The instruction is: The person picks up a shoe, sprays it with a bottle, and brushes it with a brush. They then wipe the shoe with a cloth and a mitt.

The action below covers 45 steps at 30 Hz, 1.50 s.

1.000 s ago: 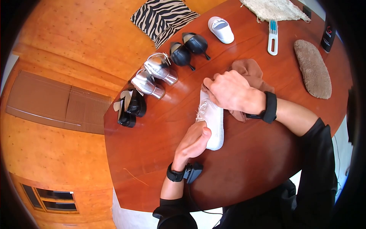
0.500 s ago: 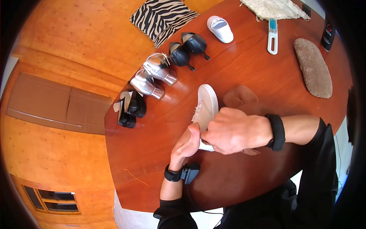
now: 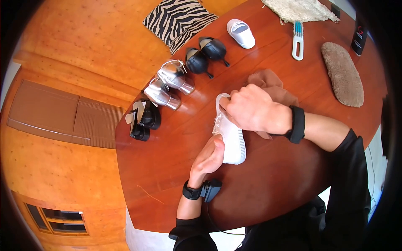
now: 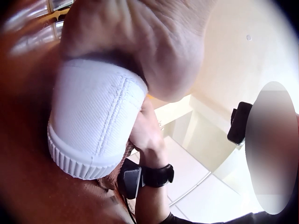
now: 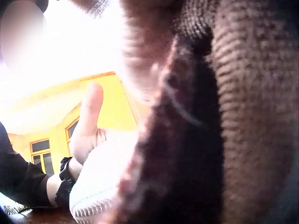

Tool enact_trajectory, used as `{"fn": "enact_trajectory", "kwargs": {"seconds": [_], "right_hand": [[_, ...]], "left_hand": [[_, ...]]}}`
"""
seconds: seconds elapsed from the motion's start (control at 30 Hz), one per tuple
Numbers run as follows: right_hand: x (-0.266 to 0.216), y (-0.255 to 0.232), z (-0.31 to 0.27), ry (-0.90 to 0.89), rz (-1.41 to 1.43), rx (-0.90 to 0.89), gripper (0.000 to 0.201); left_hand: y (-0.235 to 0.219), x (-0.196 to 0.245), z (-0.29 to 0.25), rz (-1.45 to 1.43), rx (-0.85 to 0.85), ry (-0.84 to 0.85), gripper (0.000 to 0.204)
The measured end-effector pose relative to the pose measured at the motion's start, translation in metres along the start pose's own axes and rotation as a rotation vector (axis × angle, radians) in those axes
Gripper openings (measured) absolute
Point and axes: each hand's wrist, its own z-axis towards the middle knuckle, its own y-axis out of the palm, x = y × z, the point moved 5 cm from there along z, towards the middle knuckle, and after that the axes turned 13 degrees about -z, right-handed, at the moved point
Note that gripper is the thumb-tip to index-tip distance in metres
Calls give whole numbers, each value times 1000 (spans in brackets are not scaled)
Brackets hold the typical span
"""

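Your right hand (image 3: 252,109) has moved from the near end of the white canvas lace-up shoe (image 3: 231,136) up to its toe, and the soft brown ribbed cloth (image 3: 271,83) has shifted with it, now bunched beyond and beneath that hand. Its fingers are curled tightly on the cloth, pressing it at the toe. Your left hand (image 3: 208,158) is at the near, left side of the shoe with its thumb straight; the other fingers are hidden by the shoe, so you cannot tell how far they bend. The head view gives you the white laces (image 3: 217,122) and the whole length of the shoe, while the left wrist view alone shows the stitched seam (image 4: 112,112) down its heel, above the ribbed sole edge (image 4: 77,161). The right wrist view is mostly filled by the cloth's knit, with your left thumb upright behind the shoe. Over the reddish-brown wooden table (image 3: 268,188), the shoe points away from you, its long axis running from the heel near your body to the toe, slightly leftward. It is tilted, laces toward the left and sole edge toward the right. Beyond it sit 2 shiny silver heeled shoes (image 3: 169,83) and 2 black heeled shoes (image 3: 204,55).
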Motion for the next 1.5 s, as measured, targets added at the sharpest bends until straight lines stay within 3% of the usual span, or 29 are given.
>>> {"fn": "enact_trajectory", "kwargs": {"seconds": [0.17,0.23,0.27,0.3,0.37,0.53,0.6,0.7,0.83,0.93,1.1,1.23,1.3,1.5], "right_hand": [[-13,-11,-10,-74,50,-141,13],[-28,-19,-21,-249,237,-197,10],[-33,-28,-28,-291,319,-84,9],[-43,-25,-32,-331,344,-159,10],[-54,-25,-40,-454,413,-113,10],[-40,-19,-27,-367,360,-123,9],[-20,-13,-14,-222,256,-97,10],[3,3,-3,-111,84,-202,13],[2,7,-4,-104,58,-254,14],[1,6,-5,-127,51,-248,15],[0,12,-8,-138,50,-279,13],[-8,7,-13,-181,66,-317,13],[-13,6,-15,-194,150,-266,15],[-22,2,-18,-240,238,-276,19]], "left_hand": [[0,-7,0,18,17,15,93],[-3,-13,-4,7,4,18,92],[-12,-24,-8,104,64,-42,89],[-18,-33,-11,200,124,-103,87],[-17,-33,-10,179,112,-103,85],[-14,-26,-12,19,157,-234,86],[-12,-12,-6,35,145,-82,91],[-6,-10,-2,-60,224,-36,93],[0,0,-1,-61,226,-52,90],[-2,5,-2,1,234,-50,79],[-4,20,-9,294,70,-145,46],[-7,30,-14,342,8,-192,28],[-6,33,-15,276,17,-82,16],[-1,31,-13,436,-21,67,13]]}}
